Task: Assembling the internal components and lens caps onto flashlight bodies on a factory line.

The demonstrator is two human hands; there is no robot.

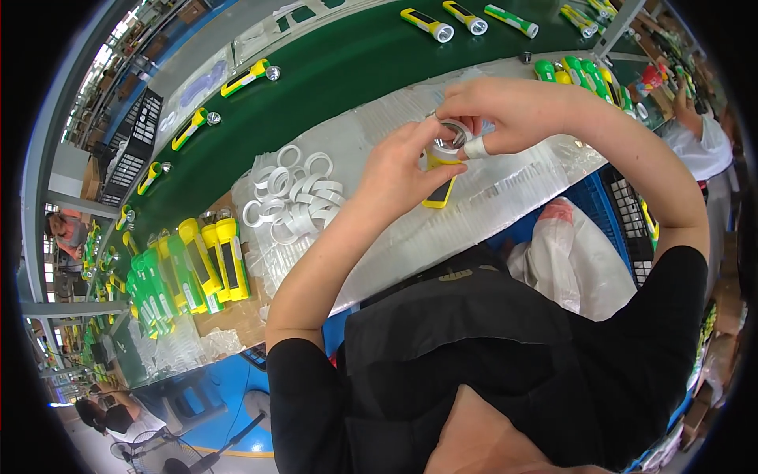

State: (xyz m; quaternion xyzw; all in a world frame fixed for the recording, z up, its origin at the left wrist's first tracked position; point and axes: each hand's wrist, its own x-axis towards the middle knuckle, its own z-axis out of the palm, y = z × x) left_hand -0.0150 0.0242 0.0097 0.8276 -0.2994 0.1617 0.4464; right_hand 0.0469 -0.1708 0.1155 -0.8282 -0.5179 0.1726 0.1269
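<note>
A yellow flashlight [439,194] stands over the plastic-covered bench in front of me, its head tilted up between my hands. At its head sits a pale ring [453,151] around a shiny reflector. My left hand [401,162] grips the head from the left, with the thumb across its near side. From the right and far side, my right hand [505,117] curls its fingers over the ring; its thumb wears a white wrap [475,148]. The fingers partly hide the head. Left of my left hand lies a loose pile of white rings [296,193].
Rows of yellow and green flashlights [189,265] lie at the left, with more flashlights [580,75] at the far right. Several flashlights rest spaced apart on the green conveyor belt [339,67]. A white sack [580,261] is beside me. Other people work at both sides.
</note>
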